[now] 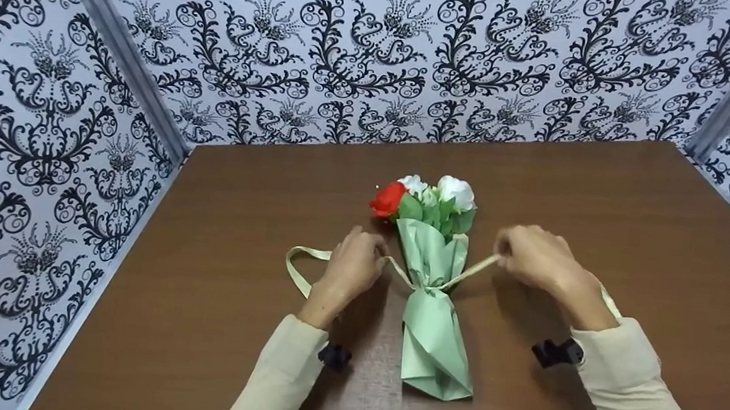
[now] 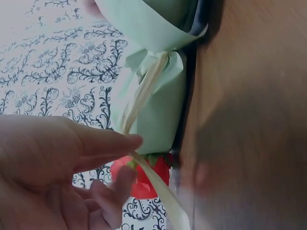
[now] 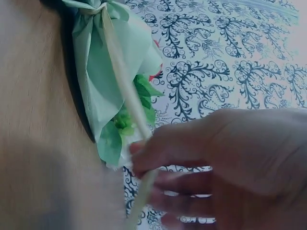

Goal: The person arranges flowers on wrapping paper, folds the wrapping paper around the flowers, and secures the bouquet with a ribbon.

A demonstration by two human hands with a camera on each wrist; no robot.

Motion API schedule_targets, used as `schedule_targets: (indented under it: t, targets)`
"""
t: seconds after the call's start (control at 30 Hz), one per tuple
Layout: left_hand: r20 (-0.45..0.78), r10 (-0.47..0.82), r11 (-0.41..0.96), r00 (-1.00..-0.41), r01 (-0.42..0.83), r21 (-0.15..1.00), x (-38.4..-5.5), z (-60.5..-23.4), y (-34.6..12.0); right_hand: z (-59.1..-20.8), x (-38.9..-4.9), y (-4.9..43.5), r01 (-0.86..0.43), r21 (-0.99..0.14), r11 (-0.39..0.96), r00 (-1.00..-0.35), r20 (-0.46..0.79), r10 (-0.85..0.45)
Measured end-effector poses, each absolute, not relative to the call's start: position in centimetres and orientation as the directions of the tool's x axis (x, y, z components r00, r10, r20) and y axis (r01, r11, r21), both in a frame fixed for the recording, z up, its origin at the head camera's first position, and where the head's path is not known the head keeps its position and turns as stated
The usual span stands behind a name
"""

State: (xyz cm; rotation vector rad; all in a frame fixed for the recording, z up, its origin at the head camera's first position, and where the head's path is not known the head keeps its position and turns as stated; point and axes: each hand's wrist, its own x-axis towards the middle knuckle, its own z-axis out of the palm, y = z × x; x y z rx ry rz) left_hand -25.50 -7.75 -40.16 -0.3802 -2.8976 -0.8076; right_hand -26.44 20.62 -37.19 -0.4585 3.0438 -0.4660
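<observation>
A bouquet in pale green wrapping paper (image 1: pixel 435 346) lies on the brown table, its blooms toward the back. It has a red flower (image 1: pixel 388 200), white flowers (image 1: pixel 456 192) and green leaves. A cream ribbon (image 1: pixel 472 273) cinches the paper at its narrow waist. My left hand (image 1: pixel 352 264) pinches one ribbon end left of the bouquet, and a loop of ribbon hangs beyond it. To the right, my right hand (image 1: pixel 537 258) pinches the other end, which runs taut from the waist. In the right wrist view the ribbon (image 3: pixel 122 79) passes between thumb and fingers.
The brown table (image 1: pixel 236 219) extends around the bouquet. Black-and-white patterned panels (image 1: pixel 379 52) enclose its back and sides. Dark wrist cameras (image 1: pixel 558 353) sit at both cream sleeves.
</observation>
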Motion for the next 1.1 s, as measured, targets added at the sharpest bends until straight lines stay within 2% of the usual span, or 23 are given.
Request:
schedule_targets:
  t: [0.1,0.2,0.47,0.6,0.8,0.9,1.03,1.1]
  targets:
    - [0.177,0.185,0.781,-0.967,0.254,0.571,-25.6,-40.2,-7.5,-37.4,-26.5,19.8,-0.301,-0.344,0.890,-0.951,0.180,-0.252]
    - [0.168,0.196,0.760,-0.966,0.258,0.597,-25.6,-40.2,-7.2,-37.4,-26.4,19.2,-0.319,-0.364,0.875,-0.935,0.272,-0.228]
    - [0.131,0.232,0.771,-0.964,0.264,0.580,-25.5,-40.0,-7.2,-37.1,-26.1,18.6,-0.319,-0.434,0.842,-0.936,0.280,-0.211]
    - [0.079,0.263,0.724,-0.961,0.251,0.643,-25.5,-39.8,-7.3,-37.1,-26.1,18.4,-0.307,-0.573,0.760,-0.950,0.232,-0.209]
    - [0.028,0.309,0.648,-0.951,0.232,0.725,-25.8,-39.5,-7.6,-37.1,-26.4,18.5,-0.278,-0.810,0.517,-0.951,0.157,-0.265]
    - [0.014,0.340,0.592,-0.940,0.226,0.774,-25.9,-39.5,-7.8,-36.9,-26.4,18.6,-0.264,-0.914,0.309,-0.942,0.176,-0.285]
    - [-0.013,0.363,0.498,-0.932,0.182,0.848,-26.0,-39.4,-8.0,-36.7,-26.5,18.6,-0.188,-0.981,0.038,-0.950,0.172,-0.262]
    - [-0.020,0.372,0.447,-0.928,0.160,0.880,-26.0,-39.4,-8.0,-36.7,-26.5,18.5,-0.156,-0.987,-0.026,-0.960,0.157,-0.233]
